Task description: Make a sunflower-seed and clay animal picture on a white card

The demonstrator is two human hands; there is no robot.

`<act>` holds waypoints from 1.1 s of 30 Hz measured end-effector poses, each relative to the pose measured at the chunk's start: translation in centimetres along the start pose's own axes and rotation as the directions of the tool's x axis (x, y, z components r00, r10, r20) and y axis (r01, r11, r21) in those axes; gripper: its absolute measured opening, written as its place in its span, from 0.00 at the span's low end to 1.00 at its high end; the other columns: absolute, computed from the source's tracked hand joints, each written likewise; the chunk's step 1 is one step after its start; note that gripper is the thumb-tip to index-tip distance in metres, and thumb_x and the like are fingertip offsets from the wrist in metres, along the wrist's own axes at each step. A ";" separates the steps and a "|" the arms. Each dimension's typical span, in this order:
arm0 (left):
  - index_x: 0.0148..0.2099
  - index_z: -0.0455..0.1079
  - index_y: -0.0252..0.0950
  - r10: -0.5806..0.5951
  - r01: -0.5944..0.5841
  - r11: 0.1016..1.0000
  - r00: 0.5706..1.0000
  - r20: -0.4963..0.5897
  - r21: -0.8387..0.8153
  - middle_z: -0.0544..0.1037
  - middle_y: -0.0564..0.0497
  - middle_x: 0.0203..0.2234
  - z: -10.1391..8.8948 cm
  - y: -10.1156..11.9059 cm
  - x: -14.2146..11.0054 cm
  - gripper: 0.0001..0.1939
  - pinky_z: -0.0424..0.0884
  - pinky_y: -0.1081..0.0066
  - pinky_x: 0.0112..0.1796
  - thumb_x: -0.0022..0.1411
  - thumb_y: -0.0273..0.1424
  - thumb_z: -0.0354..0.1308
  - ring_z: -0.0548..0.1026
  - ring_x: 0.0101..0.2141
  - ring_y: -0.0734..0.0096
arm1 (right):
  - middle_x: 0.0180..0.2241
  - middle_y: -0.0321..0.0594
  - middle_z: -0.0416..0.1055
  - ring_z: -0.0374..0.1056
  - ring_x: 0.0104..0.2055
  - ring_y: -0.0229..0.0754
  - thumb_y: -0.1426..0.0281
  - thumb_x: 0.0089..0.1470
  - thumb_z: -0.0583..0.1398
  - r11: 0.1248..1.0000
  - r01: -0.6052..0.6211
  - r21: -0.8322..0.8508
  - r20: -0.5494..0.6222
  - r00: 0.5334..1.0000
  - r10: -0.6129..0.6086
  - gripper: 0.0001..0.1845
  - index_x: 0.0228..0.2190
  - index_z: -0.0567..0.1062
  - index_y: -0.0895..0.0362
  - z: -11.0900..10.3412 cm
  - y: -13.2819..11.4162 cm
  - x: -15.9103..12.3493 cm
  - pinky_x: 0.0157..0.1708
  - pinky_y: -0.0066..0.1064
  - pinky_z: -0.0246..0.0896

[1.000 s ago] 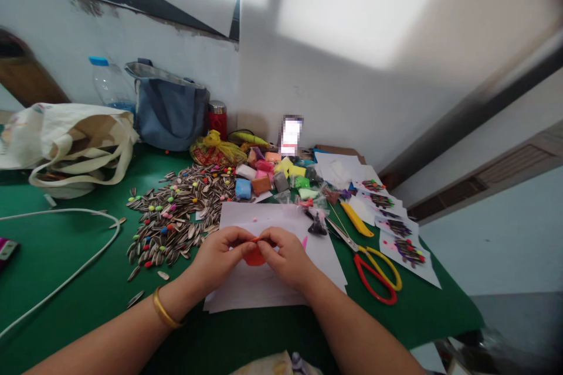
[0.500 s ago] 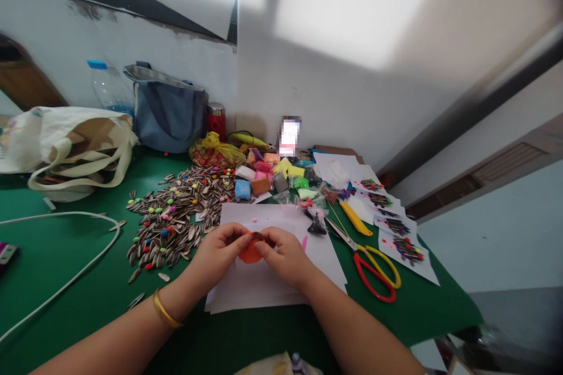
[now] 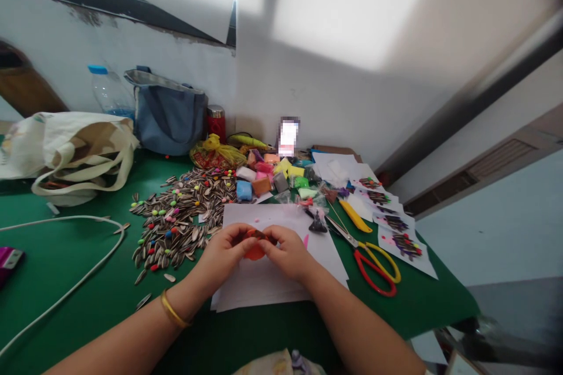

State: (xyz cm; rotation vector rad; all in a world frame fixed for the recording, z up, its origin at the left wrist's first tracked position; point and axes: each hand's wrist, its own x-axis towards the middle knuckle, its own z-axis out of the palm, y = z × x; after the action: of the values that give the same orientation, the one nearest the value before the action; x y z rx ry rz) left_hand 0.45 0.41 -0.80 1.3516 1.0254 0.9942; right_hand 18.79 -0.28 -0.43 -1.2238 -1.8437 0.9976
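Both hands are over a stack of white paper [image 3: 281, 290], pinching one small orange piece [image 3: 254, 253] that looks like soft clay or its shiny wrapper; I cannot tell which. My left hand [image 3: 229, 249] grips its left side with thumb and fingers, a gold bangle on that wrist. Thumb and fingers of my right hand [image 3: 288, 252] are closed on its right side. The hands partly cover the piece. Just beyond the paper are coloured clay blocks [image 3: 263, 186], some in clear wrapping. A pink strip [image 3: 305, 241] lies beside my right hand.
Sunflower seeds [image 3: 193, 205] mixed with coloured beads are heaped left of the paper. Scissors [image 3: 373, 263] and a yellow cutter [image 3: 355, 215] lie right, near decorated paper sheets [image 3: 407, 246]. A white cable [image 3: 88, 272], bags [image 3: 169, 114], a red flask [image 3: 216, 124] and a phone [image 3: 288, 136] stand around.
Both hands still hold the orange piece, which now shows less between the thumbs and looks more tilted. The view has shifted slightly.
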 end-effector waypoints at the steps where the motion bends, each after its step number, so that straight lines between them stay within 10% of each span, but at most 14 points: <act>1: 0.40 0.75 0.36 -0.004 0.004 1.000 1.000 0.013 -0.011 0.80 0.49 0.34 0.0 -0.2 0.0 0.13 0.75 0.68 0.38 0.55 0.38 0.65 0.78 0.35 0.65 | 0.31 0.35 0.74 0.68 0.34 0.38 0.69 0.57 0.59 1.000 0.003 0.001 -0.001 1.000 -0.003 0.06 0.33 0.76 0.56 0.0 0.0 0.0 0.36 0.28 0.62; 9: 0.44 0.74 0.35 -0.053 0.031 0.985 0.990 -0.131 -0.171 0.81 0.48 0.37 -0.4 0.0 0.4 0.20 0.75 0.66 0.42 0.53 0.41 0.68 0.79 0.38 0.63 | 0.42 0.42 0.76 0.70 0.46 0.44 0.69 0.62 0.56 0.966 0.073 -0.247 -0.115 0.988 -0.104 0.13 0.46 0.75 0.55 -2.2 1.6 0.5 0.48 0.36 0.62; 18: 0.43 0.75 0.36 -0.197 0.037 0.841 0.950 -0.242 -0.540 0.81 0.52 0.36 -0.8 -0.5 1.4 0.21 0.73 0.75 0.40 0.48 0.36 0.73 0.77 0.36 0.74 | 0.67 0.49 0.53 0.45 0.70 0.55 0.57 0.43 0.71 0.830 0.117 -0.546 0.313 0.947 0.072 0.51 0.64 0.60 0.54 -6.1 2.3 -0.2 0.67 0.49 0.39; 28: 0.40 0.76 0.35 -0.187 0.016 0.795 0.957 -0.220 -0.606 0.81 0.51 0.34 -0.3 -0.6 1.2 0.20 0.73 0.77 0.37 0.45 0.34 0.75 0.77 0.34 0.74 | 0.68 0.47 0.49 0.44 0.70 0.53 0.55 0.53 0.64 0.715 0.119 -0.689 0.310 0.940 0.143 0.43 0.65 0.58 0.55 -3.6 1.0 -0.2 0.67 0.51 0.36; 33: 0.40 0.75 0.34 -0.201 0.031 0.795 0.956 -0.214 -0.605 0.81 0.51 0.33 -0.2 -0.8 1.2 0.17 0.74 0.78 0.34 0.47 0.32 0.74 0.77 0.32 0.75 | 0.62 0.50 0.62 0.58 0.64 0.52 0.66 0.61 0.56 0.670 -0.011 -0.742 0.069 0.993 0.093 0.26 0.60 0.66 0.59 -4.9 0.3 -0.2 0.62 0.43 0.52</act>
State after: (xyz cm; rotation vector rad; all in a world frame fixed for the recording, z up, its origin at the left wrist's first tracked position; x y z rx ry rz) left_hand 0.60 1.63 -1.64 0.6291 0.8690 1.2950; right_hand 23.21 0.71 1.55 -1.7144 -2.4203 0.2903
